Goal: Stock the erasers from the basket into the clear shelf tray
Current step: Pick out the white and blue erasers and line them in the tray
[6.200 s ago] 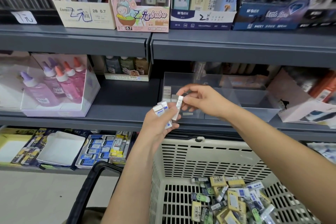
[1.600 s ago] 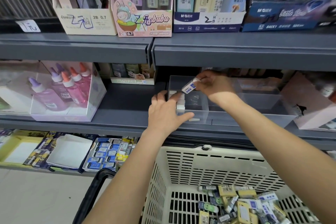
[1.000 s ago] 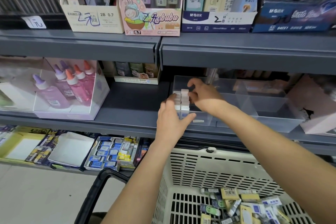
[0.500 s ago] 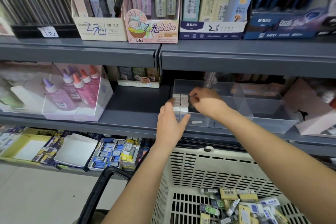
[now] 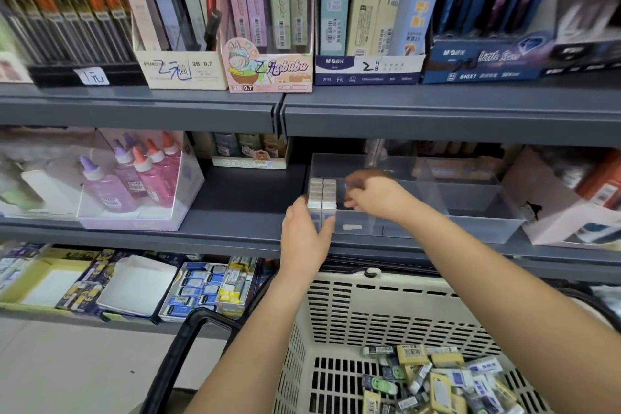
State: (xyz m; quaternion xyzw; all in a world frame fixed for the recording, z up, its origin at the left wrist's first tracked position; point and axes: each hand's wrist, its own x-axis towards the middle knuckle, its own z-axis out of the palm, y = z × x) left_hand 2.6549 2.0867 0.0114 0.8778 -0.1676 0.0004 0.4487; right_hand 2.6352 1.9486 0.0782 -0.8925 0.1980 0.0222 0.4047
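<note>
1. At the front-left corner of the clear tray (image 5: 437, 232), I see the left hand (image 5: 307, 239) pressing, fingers straight.
2. Stocked erasers (image 5: 322, 193) stand there in 2 rows.
3. Inside the tray the right hand (image 5: 373, 195) is blurred; I cannot tell its grip.

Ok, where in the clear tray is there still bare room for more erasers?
Free: in the clear tray, the floor between the eraser rows and the divider, though the right hand hangs over it, and the compartment right of the divider. Crowded: the left corner, where the rows stand and the left hand rests.
</note>
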